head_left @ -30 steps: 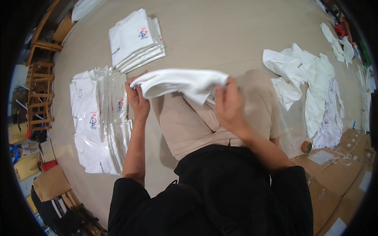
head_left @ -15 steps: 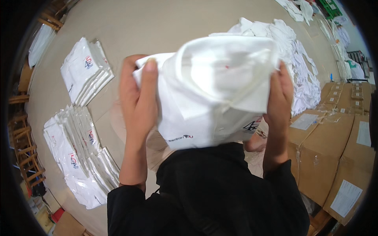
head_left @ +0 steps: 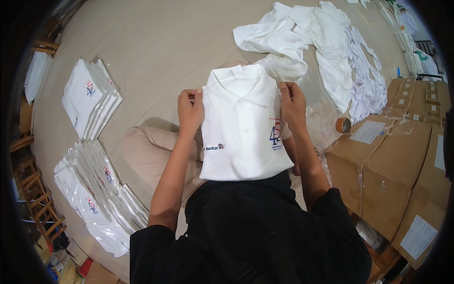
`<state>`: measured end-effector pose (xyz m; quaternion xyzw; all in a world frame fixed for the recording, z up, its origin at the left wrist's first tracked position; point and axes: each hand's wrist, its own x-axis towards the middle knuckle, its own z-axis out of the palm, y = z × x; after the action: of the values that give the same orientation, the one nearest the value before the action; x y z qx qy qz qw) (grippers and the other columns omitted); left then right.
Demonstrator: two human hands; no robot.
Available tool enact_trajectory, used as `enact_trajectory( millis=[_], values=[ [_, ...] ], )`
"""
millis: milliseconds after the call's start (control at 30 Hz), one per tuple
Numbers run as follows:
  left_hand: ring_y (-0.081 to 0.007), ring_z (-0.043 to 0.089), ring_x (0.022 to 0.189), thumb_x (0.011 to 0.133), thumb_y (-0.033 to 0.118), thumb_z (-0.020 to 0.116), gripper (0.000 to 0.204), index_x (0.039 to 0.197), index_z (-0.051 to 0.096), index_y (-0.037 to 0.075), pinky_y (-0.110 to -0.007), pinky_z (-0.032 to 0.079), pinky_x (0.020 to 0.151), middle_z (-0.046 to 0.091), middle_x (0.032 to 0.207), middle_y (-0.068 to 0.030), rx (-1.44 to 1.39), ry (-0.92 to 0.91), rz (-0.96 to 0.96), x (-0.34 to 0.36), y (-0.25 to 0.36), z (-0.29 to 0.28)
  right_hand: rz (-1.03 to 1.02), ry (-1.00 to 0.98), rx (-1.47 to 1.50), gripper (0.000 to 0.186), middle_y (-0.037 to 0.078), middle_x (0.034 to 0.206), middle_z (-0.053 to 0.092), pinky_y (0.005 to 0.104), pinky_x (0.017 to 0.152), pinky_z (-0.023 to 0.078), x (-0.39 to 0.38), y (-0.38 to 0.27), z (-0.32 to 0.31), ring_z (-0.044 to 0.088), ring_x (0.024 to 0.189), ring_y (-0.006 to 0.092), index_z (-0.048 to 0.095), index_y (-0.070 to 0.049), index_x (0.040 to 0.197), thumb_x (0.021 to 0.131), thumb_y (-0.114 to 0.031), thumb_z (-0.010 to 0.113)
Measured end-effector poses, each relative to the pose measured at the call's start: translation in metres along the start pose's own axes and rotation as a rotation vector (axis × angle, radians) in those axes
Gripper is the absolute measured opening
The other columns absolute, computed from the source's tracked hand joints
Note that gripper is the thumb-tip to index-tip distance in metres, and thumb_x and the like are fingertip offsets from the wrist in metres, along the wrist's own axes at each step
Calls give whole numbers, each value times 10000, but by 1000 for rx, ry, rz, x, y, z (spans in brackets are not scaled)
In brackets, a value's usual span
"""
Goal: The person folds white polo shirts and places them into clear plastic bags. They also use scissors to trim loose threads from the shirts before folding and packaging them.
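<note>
your left hand (head_left: 190, 111) and right hand (head_left: 294, 108) pinch the upper side edges of a folded white shirt (head_left: 231, 130), held before your black top (head_left: 265, 227). bagged shirts (head_left: 82, 104) lie to your left.

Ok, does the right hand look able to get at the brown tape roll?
Probably, once free: the right hand holds the folded white shirt by its edge, but the brown tape roll sits uncovered to that hand's right.
</note>
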<state>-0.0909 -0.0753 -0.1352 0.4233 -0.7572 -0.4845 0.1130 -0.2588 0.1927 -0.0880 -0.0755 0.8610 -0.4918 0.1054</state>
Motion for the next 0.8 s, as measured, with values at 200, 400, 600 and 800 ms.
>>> enact_trajectory(
  millis=[200,400,600,800],
  values=[
    [-201,635,802,1056,352,731,394,1152,678,-27,-347,532,753,701,971,-113,-79,7,48,-10,21,-9,403,-312,339,267,-47,750,645,236,480,353,10,-6,-17,480,552,38,748,-48,1098,1126,-290,640],
    [-133,595,787,1074,346,711,329,1164,698,30,-310,507,739,702,873,-51,-60,-61,63,3,20,-13,607,-542,601,255,-62,790,652,210,413,259,36,5,-28,425,509,10,745,-77,1122,1097,-327,706],
    [-96,518,745,1135,277,617,240,1141,671,43,-288,441,699,658,832,3,-135,14,160,-4,31,-18,603,-521,632,221,-61,835,671,197,446,318,41,12,-25,450,531,11,730,-82,1086,1081,-303,721],
    [-94,475,682,1168,256,568,196,1153,628,70,-305,420,641,551,742,52,-500,-55,-24,-4,52,-27,86,-36,341,194,32,844,696,305,548,474,15,-24,-17,591,602,127,663,-34,1039,1088,-222,657]
  ],
)
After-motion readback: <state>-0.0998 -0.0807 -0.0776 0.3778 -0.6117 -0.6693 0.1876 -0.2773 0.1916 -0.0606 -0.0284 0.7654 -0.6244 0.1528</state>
